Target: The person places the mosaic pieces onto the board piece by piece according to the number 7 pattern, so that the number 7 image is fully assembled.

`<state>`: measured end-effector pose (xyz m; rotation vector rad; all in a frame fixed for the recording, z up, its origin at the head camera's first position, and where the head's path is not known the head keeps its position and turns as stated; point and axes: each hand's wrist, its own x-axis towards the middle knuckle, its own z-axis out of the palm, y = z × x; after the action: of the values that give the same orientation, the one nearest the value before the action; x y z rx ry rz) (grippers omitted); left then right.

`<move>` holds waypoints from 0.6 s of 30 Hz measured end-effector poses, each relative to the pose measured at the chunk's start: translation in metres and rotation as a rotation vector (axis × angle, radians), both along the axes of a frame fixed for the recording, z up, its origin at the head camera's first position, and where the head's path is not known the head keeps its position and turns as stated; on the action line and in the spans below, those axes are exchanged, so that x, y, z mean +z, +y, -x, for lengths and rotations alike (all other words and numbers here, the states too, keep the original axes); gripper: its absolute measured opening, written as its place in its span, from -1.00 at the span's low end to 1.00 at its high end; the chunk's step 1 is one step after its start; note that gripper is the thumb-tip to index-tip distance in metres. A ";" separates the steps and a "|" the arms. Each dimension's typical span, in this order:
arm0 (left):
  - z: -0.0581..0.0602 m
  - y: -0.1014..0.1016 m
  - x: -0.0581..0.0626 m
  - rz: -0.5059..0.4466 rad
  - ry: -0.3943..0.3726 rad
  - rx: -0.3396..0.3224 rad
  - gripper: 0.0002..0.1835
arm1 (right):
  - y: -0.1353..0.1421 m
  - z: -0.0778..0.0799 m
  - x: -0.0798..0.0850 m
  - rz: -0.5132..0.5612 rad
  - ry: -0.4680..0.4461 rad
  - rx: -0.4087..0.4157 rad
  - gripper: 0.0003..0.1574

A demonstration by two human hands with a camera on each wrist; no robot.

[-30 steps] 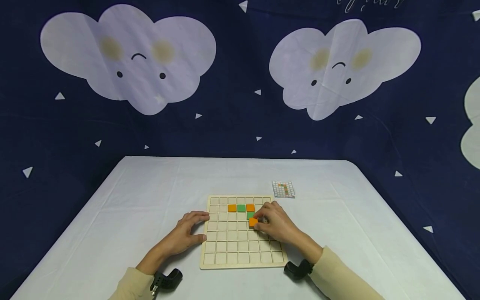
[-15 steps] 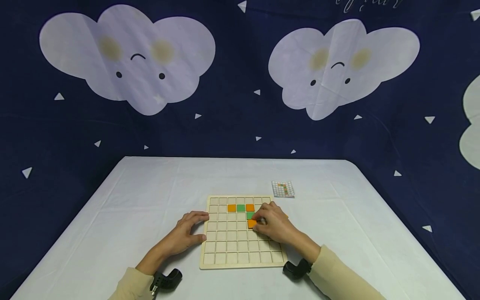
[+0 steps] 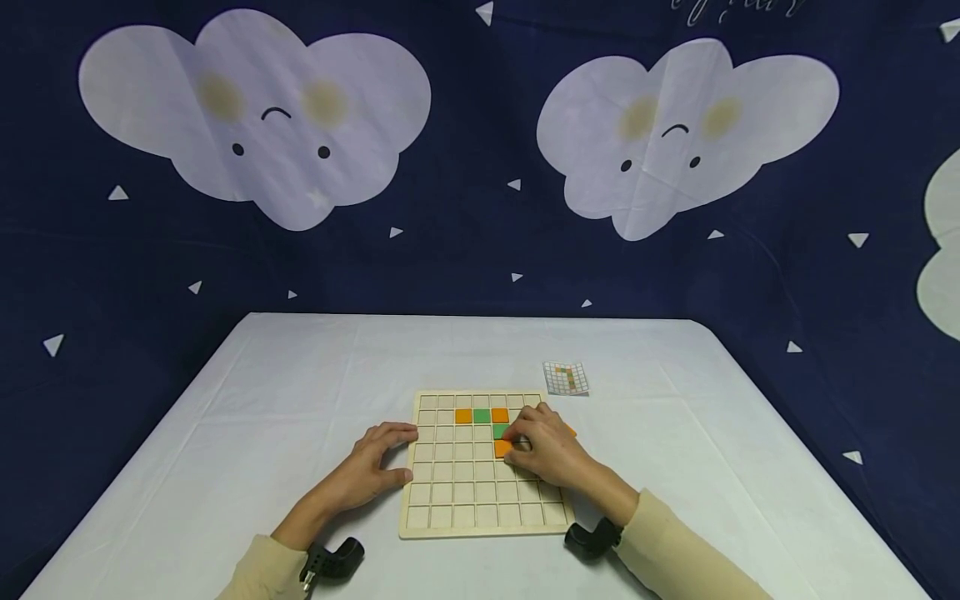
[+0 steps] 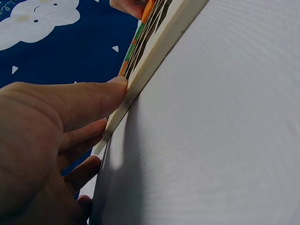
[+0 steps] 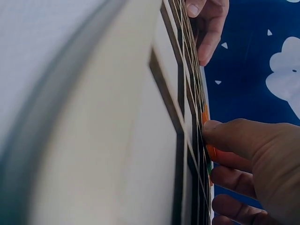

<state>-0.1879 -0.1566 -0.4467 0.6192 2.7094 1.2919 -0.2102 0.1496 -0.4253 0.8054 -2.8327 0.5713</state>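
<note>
at far left, a pale cloud (image 3: 255,117) is printed on a dark blue backdrop (image 3: 465,258) above a white-covered tabletop (image 3: 315,367). a person's beige left sleeve (image 3: 262,571) enters at the bottom, a black device (image 3: 336,560) at its wrist, and the left hand (image 3: 366,471) rests its thumb and fingertips against the left edge of a pale wooden board (image 3: 453,506), fingers apart, grasping nothing. on the board's grid, in the second row from the far side, lie a first orange tile (image 3: 463,416), a green tile (image 3: 482,416) and a second orange tile (image 3: 499,415), side by side. directly below the last, toward the person, comes a lower green tile (image 3: 499,431), then a lower orange tile (image 3: 502,449) in the fourth row, its right part covered by the fingers; whether it sits fully down in its square cannot be told. the right hand (image 3: 551,450), reaching over the board's right side, pinches that lower orange tile with thumb and finger. beyond the board's far right corner lies a small card (image 3: 566,378) printed with a grid and coloured squares. a sliver of an orange piece (image 3: 573,432) shows behind the right hand. a second black device (image 3: 590,540) and the right sleeve (image 3: 675,550) fill the lower right.
</note>
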 end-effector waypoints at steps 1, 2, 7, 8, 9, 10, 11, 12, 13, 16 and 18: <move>0.000 0.000 0.000 0.000 -0.001 0.000 -0.43 | 0.000 0.000 0.000 0.001 -0.001 0.002 -0.72; 0.000 0.000 0.000 0.000 -0.002 0.001 -0.43 | 0.000 0.000 0.000 0.002 -0.001 0.002 -0.72; 0.000 0.000 0.000 0.001 0.000 0.005 -0.43 | 0.000 0.000 0.000 0.004 0.001 0.001 -0.72; 0.000 0.000 0.000 0.001 0.001 0.005 -0.43 | 0.000 0.000 0.000 0.006 0.001 0.001 -0.72; 0.000 0.000 0.000 0.001 0.002 0.005 -0.43 | -0.001 0.001 0.000 0.005 0.004 0.002 -0.71; 0.000 0.000 0.000 0.001 0.002 0.004 -0.43 | -0.001 0.000 0.000 0.005 0.007 0.004 -0.71; 0.000 0.000 0.000 0.000 0.003 0.004 -0.43 | 0.000 0.000 0.000 0.006 0.012 0.006 -0.71; 0.000 0.000 0.000 -0.001 0.003 0.003 -0.43 | 0.000 0.000 0.000 0.008 0.016 0.009 -0.71; 0.000 0.000 0.000 -0.001 0.004 0.002 -0.43 | 0.000 0.000 0.001 0.008 0.020 0.011 -0.71; 0.000 0.000 0.000 -0.004 0.007 -0.001 -0.43 | 0.000 0.000 0.002 0.015 0.024 0.010 -0.71; 0.000 0.000 0.001 -0.006 0.009 -0.003 -0.43 | 0.000 0.000 0.003 0.025 0.010 0.001 -0.71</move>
<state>-0.1877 -0.1567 -0.4461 0.6310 2.7120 1.3000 -0.2103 0.1498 -0.4226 0.8025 -2.8104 0.5994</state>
